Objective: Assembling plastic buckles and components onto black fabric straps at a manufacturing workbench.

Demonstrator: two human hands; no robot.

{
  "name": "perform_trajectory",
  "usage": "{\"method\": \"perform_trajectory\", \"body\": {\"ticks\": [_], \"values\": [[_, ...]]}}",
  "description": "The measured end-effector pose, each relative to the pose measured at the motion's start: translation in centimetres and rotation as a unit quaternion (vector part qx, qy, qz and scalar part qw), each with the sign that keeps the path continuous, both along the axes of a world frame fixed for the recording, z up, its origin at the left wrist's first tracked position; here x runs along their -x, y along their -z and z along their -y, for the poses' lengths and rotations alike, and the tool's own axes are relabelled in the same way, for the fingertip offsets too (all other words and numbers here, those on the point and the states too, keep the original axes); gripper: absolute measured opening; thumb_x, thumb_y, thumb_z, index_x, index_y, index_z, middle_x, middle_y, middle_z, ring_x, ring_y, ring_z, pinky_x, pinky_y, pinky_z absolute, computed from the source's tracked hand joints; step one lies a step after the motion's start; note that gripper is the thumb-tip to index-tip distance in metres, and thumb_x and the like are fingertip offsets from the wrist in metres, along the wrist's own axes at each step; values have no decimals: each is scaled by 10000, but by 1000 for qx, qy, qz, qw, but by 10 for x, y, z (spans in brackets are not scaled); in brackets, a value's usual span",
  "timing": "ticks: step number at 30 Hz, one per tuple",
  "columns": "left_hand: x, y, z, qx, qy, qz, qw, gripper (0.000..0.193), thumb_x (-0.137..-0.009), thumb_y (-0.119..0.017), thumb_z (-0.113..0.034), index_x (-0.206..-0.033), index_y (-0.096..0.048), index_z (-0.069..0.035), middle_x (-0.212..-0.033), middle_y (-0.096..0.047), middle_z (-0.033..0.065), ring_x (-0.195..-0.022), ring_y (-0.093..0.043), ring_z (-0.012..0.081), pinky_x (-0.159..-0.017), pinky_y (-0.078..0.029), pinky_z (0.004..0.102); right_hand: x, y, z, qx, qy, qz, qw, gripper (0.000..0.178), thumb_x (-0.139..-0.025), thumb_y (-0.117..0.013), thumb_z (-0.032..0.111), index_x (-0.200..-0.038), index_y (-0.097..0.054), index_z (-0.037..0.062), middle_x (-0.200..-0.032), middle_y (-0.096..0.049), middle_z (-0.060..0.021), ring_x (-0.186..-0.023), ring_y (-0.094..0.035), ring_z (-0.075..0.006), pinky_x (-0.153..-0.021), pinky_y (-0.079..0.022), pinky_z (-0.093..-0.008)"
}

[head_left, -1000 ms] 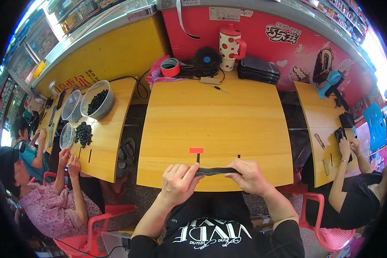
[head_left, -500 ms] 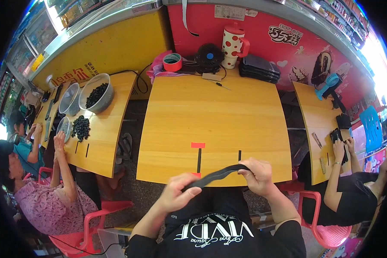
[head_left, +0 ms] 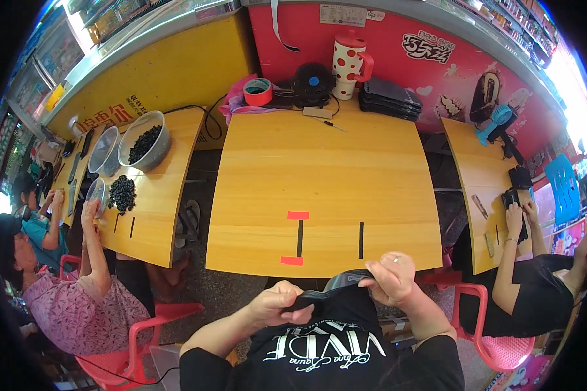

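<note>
A soft, flat black piece [head_left: 314, 296] stretches between my two hands, just off the near edge of the table and in front of my black shirt. I cannot make out its exact kind. My left hand [head_left: 275, 305] pinches its left end, thumb on top. At the other end, my right hand [head_left: 391, 280] grips it between thumb and fingers, with some fingers raised. A grey sheen shows near the right end. On the wooden table [head_left: 319, 169] beyond are two black strips [head_left: 361, 240] and two red tape pieces [head_left: 298, 216].
Along the back stand a tape roll [head_left: 257, 92], a black fan [head_left: 314, 81], a dotted tumbler [head_left: 348, 65], a stack of black pouches [head_left: 390, 99] and a small screwdriver [head_left: 332, 124]. People work at side tables; bowls [head_left: 145, 143] of small black parts stand left.
Both hands have drawn the black piece back toward my body, off the table's near edge. The piece has turned and shows a flatter grey face near my right hand.
</note>
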State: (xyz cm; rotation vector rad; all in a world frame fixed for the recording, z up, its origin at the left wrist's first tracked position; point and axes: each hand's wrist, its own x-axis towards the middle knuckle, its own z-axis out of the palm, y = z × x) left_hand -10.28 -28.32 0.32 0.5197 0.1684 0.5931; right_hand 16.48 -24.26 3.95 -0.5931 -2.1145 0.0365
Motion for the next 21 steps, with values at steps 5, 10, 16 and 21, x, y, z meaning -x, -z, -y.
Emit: {"method": "perform_trajectory", "body": {"ticks": [5, 10, 16, 21], "values": [[-1, 11, 6, 91, 34, 84, 992, 515, -923, -563, -470, -726, -569, 6, -563, -411, -18, -502, -315, 68, -490, -236, 243, -3, 8, 5, -75, 32, 31, 996, 318, -809, -736, 215, -941, -594, -37, -581, -459, -47, -448, -485, -209, -418, -366, -308], [33, -24, -11, -383, -100, -396, 829, 285, -900, -621, -246, -900, -623, 40, -723, -573, 97, -605, -538, 219, -543, -408, 305, -1, 13, 2, 122, -14, -30, 992, 266, -825, -726, 203, -919, -617, -20, -648, -543, -68, -493, -533, -223, -461, -402, -290], [33, -46, 1, -567, -250, -562, 548, 236, -782, -713, -94, -973, -616, 5, -828, -584, 144, -742, -596, 341, -641, -476, 390, 2, 0, 15, 618, -46, -147, 771, 164, -856, -692, 86, -991, -640, 8, -758, -636, -94, -609, -621, -185, -539, -459, -274], [30, -49, 11, -590, -198, -635, 459, 353, -763, -724, -124, -1069, -601, 5, -945, -610, 138, -907, -593, 335, -793, -453, 397, 4, 1, 13, 486, -87, -76, 866, 168, -844, -697, 74, -989, -639, 11, -797, -646, -98, -646, -634, -207, -571, -473, -293]]}}
